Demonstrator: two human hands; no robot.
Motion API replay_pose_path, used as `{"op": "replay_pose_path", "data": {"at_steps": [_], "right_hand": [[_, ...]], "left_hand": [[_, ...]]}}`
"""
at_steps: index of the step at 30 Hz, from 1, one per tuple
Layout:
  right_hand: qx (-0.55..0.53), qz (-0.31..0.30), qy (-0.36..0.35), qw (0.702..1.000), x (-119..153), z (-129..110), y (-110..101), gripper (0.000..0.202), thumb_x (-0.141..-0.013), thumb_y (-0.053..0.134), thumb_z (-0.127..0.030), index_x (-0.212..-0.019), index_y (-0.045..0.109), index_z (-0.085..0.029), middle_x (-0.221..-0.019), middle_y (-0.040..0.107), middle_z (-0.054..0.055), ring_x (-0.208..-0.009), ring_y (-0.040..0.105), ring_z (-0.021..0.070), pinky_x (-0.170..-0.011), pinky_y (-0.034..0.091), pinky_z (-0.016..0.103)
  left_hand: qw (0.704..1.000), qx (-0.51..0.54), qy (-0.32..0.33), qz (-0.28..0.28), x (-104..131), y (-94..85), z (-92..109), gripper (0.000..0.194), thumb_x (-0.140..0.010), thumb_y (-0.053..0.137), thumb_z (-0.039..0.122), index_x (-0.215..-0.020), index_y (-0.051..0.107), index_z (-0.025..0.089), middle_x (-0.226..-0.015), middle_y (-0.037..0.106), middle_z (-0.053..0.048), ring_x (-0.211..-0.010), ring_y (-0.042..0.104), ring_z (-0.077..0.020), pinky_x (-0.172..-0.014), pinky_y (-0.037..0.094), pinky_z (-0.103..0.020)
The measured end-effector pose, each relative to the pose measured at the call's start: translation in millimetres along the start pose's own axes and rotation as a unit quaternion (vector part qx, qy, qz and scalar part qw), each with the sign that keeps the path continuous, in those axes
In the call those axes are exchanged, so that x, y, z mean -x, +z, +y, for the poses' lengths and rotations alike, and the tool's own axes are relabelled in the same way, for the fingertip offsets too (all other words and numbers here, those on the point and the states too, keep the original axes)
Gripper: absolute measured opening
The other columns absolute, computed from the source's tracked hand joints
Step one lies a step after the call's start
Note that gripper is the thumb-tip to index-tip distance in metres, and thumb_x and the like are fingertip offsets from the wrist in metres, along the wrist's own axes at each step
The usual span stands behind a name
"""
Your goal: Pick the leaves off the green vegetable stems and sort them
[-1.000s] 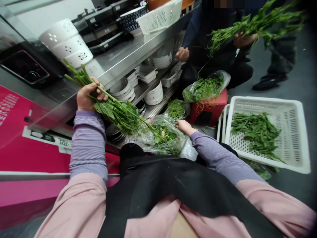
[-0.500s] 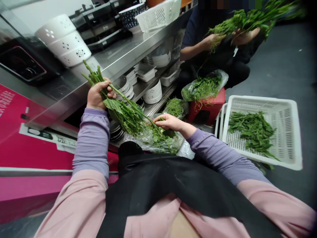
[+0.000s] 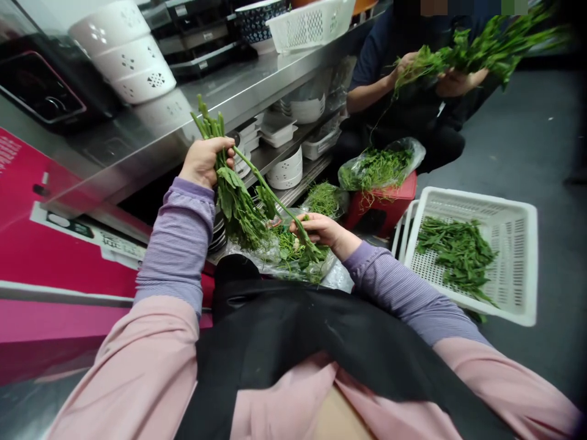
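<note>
My left hand [image 3: 207, 161] is wrapped round a bunch of leafy greens [image 3: 241, 211], with the cut stems poking up above the fist and the leaves hanging down. One long stem [image 3: 262, 181] runs out from the bunch toward my right hand [image 3: 324, 232], whose thumb and fingers pinch it near its leafy end. Beneath both hands lies an open clear plastic bag [image 3: 270, 261] with loose greens [image 3: 293, 247] in it.
A white perforated basket [image 3: 513, 263] with picked greens stands on the floor at right. A red stool [image 3: 378, 205] bears another bag of greens [image 3: 380, 168]. Opposite, a co-worker's hands [image 3: 454, 82] hold a bunch. A steel counter with shelves [image 3: 270, 76] runs along the left.
My left hand has shifted right and slightly up with the bunch. The single stem now stands apart from the other greens, stretched between my two hands.
</note>
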State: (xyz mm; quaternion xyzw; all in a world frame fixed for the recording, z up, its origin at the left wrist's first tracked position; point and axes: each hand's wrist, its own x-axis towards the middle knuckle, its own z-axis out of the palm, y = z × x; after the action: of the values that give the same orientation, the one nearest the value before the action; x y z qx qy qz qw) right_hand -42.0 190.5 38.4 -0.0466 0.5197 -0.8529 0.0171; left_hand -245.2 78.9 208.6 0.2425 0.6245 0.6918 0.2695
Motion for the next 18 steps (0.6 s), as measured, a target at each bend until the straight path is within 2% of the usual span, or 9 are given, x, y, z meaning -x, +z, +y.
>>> {"op": "replay_pose_path", "data": {"at_steps": [3, 7, 10, 12, 14, 16, 18], "right_hand": [[-0.016, -0.001, -0.004, 1.0, 1, 1, 3, 0.031, -0.065, 0.067, -0.035, -0.079, 0.056, -0.01, -0.054, 0.05, -0.004, -0.031, 0.022, -0.0007, -0.032, 0.008, 0.017], [-0.024, 0.004, -0.003, 1.0, 2, 1, 7, 0.028, -0.063, 0.067, -0.033, -0.075, 0.054, -0.012, -0.054, 0.049, -0.005, -0.031, 0.021, -0.0008, -0.032, 0.011, 0.017], [0.005, 0.044, 0.003, 0.999, -1, 4, 6, 0.023, -0.064, 0.064, -0.032, -0.074, 0.054, -0.013, -0.048, 0.044, -0.007, -0.031, 0.021, 0.0006, -0.033, 0.015, 0.017], [0.041, 0.108, 0.015, 0.993, -6, 10, 0, 0.018, -0.067, 0.059, -0.03, -0.072, 0.054, -0.013, -0.044, 0.038, -0.008, -0.032, 0.021, 0.002, -0.034, 0.017, 0.017], [0.102, 0.221, 0.04, 0.969, -12, 21, -12, 0.014, -0.069, 0.053, -0.028, -0.071, 0.055, -0.014, -0.043, 0.037, -0.007, -0.033, 0.022, 0.0033, -0.035, 0.02, 0.018], [0.191, 0.353, 0.074, 0.913, -15, 36, -30, 0.016, -0.072, 0.05, -0.028, -0.074, 0.057, -0.014, -0.049, 0.046, -0.004, -0.035, 0.026, 0.0041, -0.036, 0.023, 0.019], [0.266, 0.445, 0.097, 0.85, -13, 50, -52, 0.02, -0.075, 0.048, -0.028, -0.081, 0.06, -0.013, -0.059, 0.056, 0.0, -0.039, 0.032, 0.0052, -0.04, 0.029, 0.02]], "left_hand": [[1.0, -0.014, -0.004, 0.011, 0, 4.5, 1, 0.012, -0.064, 0.06, 0.012, -0.059, 0.05, 0.016, -0.045, 0.049, 0.001, -0.036, 0.041, -0.008, -0.037, 0.034, -0.022], [0.999, -0.028, 0.01, 0.016, 0, 8.7, 1, 0.012, -0.063, 0.06, 0.013, -0.057, 0.05, 0.016, -0.044, 0.048, 0.001, -0.036, 0.041, -0.0081, -0.036, 0.033, -0.021], [0.999, -0.034, 0.028, 0.013, 5, 12.2, 2, 0.013, -0.063, 0.059, 0.014, -0.056, 0.049, 0.018, -0.044, 0.048, 0.002, -0.038, 0.041, -0.0081, -0.039, 0.034, -0.022], [0.997, -0.05, 0.061, 0.014, 11, 13.7, 5, 0.013, -0.063, 0.058, 0.013, -0.056, 0.05, 0.019, -0.044, 0.048, 0.003, -0.039, 0.04, -0.0077, -0.039, 0.034, -0.023], [0.991, -0.061, 0.116, 0.022, 18, 12.8, 11, 0.011, -0.063, 0.058, 0.012, -0.056, 0.052, 0.018, -0.044, 0.048, 0.003, -0.04, 0.039, -0.0075, -0.039, 0.034, -0.023], [0.984, -0.056, 0.163, 0.037, 23, 8.6, 20, 0.011, -0.064, 0.057, 0.012, -0.055, 0.053, 0.018, -0.045, 0.047, 0.003, -0.04, 0.039, -0.0075, -0.04, 0.034, -0.024], [0.982, -0.049, 0.175, 0.05, 25, 2.0, 29, 0.014, -0.065, 0.057, 0.012, -0.053, 0.053, 0.02, -0.045, 0.047, 0.002, -0.041, 0.04, -0.0078, -0.04, 0.034, -0.024]]}}
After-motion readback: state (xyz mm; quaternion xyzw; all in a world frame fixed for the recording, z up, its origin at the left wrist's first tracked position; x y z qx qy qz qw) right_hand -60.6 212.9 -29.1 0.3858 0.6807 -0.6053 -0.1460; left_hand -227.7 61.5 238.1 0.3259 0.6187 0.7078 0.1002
